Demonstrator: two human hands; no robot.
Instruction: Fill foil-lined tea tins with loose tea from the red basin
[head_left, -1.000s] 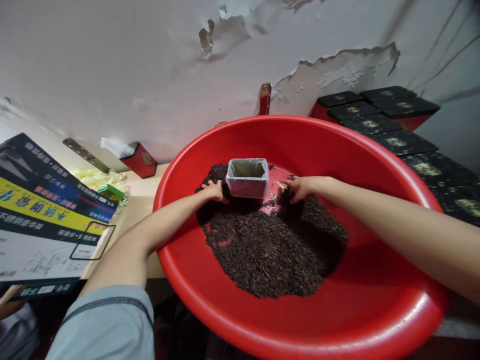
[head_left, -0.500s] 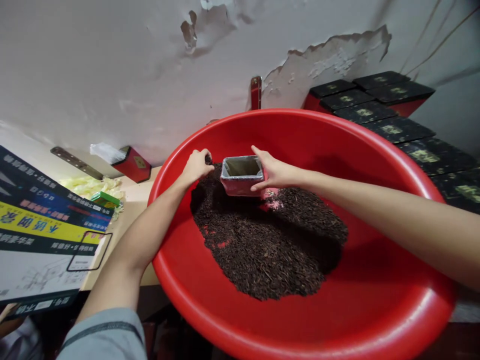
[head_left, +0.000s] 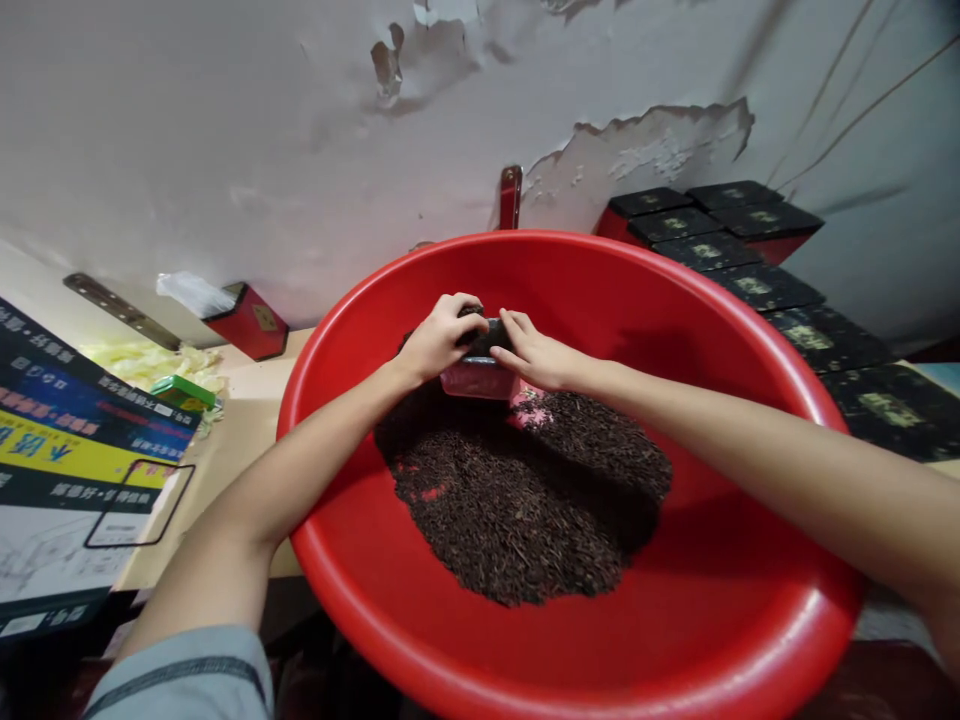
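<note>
At the lower left, a short grey-blue sleeve (head_left: 191, 690) was worn, crossed near its hem by a dark seam (head_left: 199, 665).

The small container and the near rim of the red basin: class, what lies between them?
In the head view, a heap of dark shreds lies nearest the small container, then bare red basin up to the near rim.

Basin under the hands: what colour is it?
The basin is plain red; it shows best in the head view.
</note>
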